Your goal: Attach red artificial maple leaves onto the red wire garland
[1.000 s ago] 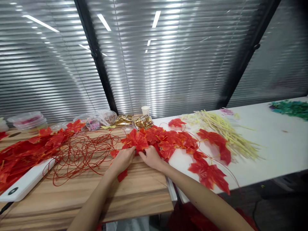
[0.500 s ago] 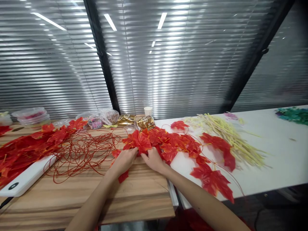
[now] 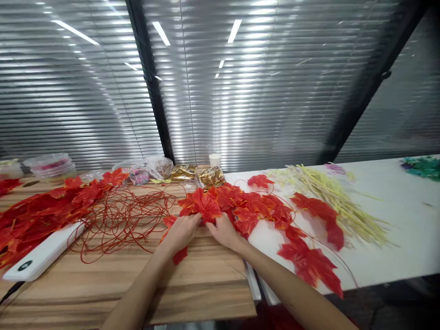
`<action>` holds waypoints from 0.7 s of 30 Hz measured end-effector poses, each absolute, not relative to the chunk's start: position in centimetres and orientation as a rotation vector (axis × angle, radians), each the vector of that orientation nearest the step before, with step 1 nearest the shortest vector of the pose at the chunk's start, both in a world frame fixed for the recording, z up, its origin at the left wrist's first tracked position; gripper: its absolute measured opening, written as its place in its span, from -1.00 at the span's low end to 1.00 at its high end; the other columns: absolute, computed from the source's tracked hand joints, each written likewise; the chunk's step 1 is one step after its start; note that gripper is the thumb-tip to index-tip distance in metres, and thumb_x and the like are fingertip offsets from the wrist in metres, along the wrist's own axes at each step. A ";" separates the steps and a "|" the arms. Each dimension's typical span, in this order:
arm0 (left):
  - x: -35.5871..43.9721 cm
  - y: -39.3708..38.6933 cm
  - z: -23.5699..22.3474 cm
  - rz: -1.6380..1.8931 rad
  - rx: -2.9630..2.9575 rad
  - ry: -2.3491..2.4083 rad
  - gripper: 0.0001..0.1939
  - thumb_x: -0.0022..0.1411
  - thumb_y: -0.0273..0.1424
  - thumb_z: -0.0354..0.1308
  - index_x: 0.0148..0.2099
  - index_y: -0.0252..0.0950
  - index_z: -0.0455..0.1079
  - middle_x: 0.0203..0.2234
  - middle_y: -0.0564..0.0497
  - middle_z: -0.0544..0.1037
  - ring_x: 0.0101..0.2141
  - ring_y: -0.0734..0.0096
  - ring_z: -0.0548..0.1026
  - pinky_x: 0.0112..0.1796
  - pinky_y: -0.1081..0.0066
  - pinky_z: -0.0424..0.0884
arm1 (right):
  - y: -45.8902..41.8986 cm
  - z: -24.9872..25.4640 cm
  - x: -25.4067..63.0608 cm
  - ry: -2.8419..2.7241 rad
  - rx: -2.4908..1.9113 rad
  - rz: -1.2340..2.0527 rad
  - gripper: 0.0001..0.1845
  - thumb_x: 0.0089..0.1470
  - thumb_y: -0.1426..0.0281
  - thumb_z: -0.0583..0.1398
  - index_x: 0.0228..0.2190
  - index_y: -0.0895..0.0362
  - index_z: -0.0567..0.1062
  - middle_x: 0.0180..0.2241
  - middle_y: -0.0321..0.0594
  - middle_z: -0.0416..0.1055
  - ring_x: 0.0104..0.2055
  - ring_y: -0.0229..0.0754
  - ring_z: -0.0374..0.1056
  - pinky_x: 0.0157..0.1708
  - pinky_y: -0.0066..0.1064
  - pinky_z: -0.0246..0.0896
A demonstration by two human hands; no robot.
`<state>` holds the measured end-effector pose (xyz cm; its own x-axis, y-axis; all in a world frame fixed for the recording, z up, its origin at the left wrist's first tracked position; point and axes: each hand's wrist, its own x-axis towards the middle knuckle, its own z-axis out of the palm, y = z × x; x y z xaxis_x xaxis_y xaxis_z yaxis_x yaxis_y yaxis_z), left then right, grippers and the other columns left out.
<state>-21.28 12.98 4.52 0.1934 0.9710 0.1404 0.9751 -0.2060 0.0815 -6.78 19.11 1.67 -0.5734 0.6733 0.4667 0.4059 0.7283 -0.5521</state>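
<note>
My left hand [image 3: 184,230] is closed at the lower edge of a red artificial maple leaf [image 3: 206,202], its fingertips pinching there. Close beside it, my right hand [image 3: 224,231] also pinches at that leaf's base; the exact spot under the fingers is hidden. More red maple leaves [image 3: 256,205] trail off to the right in a garland over the white table. A tangle of thin red cord [image 3: 127,215] lies left of my hands on the wood-grain board [image 3: 202,284]. Part of another red leaf [image 3: 180,255] shows beneath my left wrist.
A heap of red leaves [image 3: 51,206] and a white device [image 3: 44,252] with a black cable lie at left. Gold packets [image 3: 211,176], a paper cup [image 3: 215,160] and plastic tubs [image 3: 51,166] stand at the back. Yellow stems [image 3: 333,197] rest on the white table [image 3: 405,229].
The whole view has shifted slightly, so everything sits a little further right. Both hands stay pinched at the same leaf, with hardly any movement.
</note>
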 end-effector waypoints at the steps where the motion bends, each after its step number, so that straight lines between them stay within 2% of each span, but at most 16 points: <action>1: -21.2 13.0 4.5 -0.245 -2.402 -1.968 -0.79 0.21 -0.50 -0.20 -0.20 -0.30 0.25 -0.37 -0.07 0.48 -0.39 0.30 0.44 -0.44 0.45 0.22 | 19.1 1.7 -6.8 -2.257 -0.817 0.501 -0.86 -0.07 0.53 0.08 -0.46 0.19 0.44 -0.41 -0.15 0.45 -0.33 -0.16 0.33 -0.30 -0.44 0.12; 8: -21.1 12.9 4.4 -0.209 -2.406 -1.975 -0.78 0.21 -0.50 -0.22 -0.20 -0.30 0.24 -0.37 -0.09 0.48 -0.36 0.28 0.44 -0.41 0.43 0.23 | 19.2 1.7 -6.8 -2.267 -0.824 0.495 -0.87 -0.06 0.53 0.07 -0.53 0.20 0.42 -0.51 -0.18 0.42 -0.46 -0.22 0.28 -0.40 -0.45 0.07; 21: -21.3 12.9 4.1 -0.295 -2.360 -2.011 -0.75 0.18 -0.53 -0.20 -0.19 -0.30 0.28 -0.40 -0.10 0.48 -0.40 0.28 0.43 -0.44 0.44 0.19 | 19.5 0.9 -7.0 -2.287 -0.864 0.502 -0.83 -0.09 0.59 0.06 -0.47 0.21 0.44 -0.46 -0.14 0.44 -0.42 -0.20 0.30 -0.39 -0.45 0.10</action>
<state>-21.27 12.89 4.12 0.1486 0.9757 0.1609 0.9809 -0.1661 0.1015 -6.99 19.49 0.90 -0.5831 0.6918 0.4259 0.4497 0.7114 -0.5401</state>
